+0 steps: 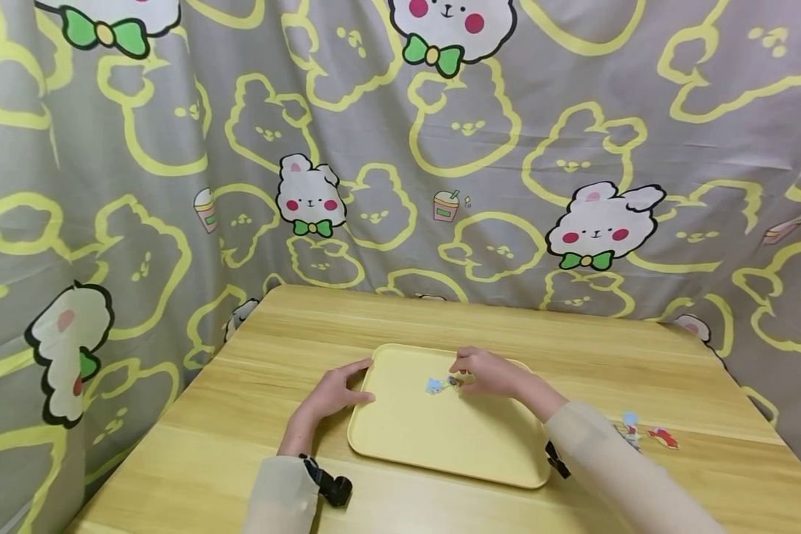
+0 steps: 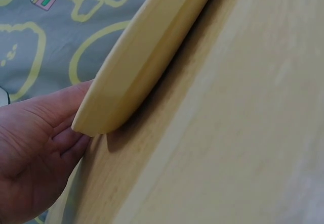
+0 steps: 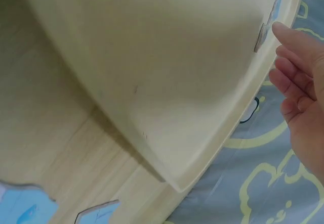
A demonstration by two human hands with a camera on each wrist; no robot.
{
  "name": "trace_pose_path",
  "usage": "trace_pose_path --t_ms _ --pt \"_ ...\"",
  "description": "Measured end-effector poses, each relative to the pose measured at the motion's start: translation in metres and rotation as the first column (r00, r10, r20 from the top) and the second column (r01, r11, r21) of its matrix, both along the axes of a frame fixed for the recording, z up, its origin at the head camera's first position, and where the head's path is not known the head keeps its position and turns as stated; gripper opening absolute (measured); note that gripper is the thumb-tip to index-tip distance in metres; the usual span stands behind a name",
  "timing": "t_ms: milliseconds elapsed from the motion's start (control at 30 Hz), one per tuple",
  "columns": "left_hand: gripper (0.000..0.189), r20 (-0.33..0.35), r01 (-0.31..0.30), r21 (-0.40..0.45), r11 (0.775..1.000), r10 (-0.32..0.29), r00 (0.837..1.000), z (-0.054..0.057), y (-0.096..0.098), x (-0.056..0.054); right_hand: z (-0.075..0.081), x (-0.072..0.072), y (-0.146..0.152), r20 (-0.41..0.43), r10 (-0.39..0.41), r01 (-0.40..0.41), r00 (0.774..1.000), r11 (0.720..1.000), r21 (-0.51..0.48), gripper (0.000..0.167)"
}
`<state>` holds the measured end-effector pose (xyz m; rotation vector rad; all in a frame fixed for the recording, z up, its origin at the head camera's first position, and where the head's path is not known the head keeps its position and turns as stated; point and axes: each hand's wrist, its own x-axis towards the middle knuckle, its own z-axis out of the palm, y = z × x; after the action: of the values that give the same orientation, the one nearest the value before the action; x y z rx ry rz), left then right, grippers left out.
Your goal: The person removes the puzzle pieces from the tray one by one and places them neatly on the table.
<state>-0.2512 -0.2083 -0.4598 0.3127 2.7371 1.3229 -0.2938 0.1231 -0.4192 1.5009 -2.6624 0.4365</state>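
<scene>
A cream rectangular tray [image 1: 427, 460] lies on the table. My left hand [image 1: 330, 391] holds its far left corner, the thumb at the rim; in the left wrist view, fingers [image 2: 66, 138] curl beside the tray's outer wall [image 2: 136, 62]. Over the tray's far half, my right hand [image 1: 490, 372] pinches a small dark-edged puzzle piece [image 1: 454, 382] low against the surface. Touching or nearly touching it on its left is a light blue printed piece [image 1: 434, 386]. In the right wrist view the thumb [image 3: 286, 34] covers part of the held piece [image 3: 260, 39].
To the tray's right on the wooden table [image 1: 641, 378], beside the right forearm, lie a red piece [image 1: 663, 437] and a few blue and grey ones [image 1: 630, 426]. The forearm partly hides them. A patterned curtain [image 1: 374, 148] hangs behind and along the left.
</scene>
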Motion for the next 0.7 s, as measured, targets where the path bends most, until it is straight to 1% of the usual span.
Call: trace_pose_path --t_ms 233,333,467,700 --pt "0.07 0.009 -0.003 -0.003 1.0 0.003 1.0 0.0011 0.0003 0.0004 -0.0082 -0.0036 -0.0053 -0.023 0.02 -0.02 1.0 1.0 0.005 0.013" --pt "0.07 0.007 0.002 -0.009 1.0 -0.002 1.0 0.002 0.0004 -0.0001 -0.0097 -0.0034 -0.0056 -0.003 0.008 -0.008 1.0 1.0 -0.007 0.009" --pt "0.07 0.001 0.005 -0.018 1.0 -0.005 1.0 0.0028 0.0006 -0.0011 -0.0097 -0.0026 -0.0071 0.003 -0.026 0.026 1.0 1.0 -0.011 0.008" --pt "0.07 0.019 -0.004 -0.005 1.0 0.004 1.0 0.001 0.0 0.0 -0.0099 0.0001 -0.0079 -0.052 -0.03 0.029 0.998 0.999 -0.026 0.01"
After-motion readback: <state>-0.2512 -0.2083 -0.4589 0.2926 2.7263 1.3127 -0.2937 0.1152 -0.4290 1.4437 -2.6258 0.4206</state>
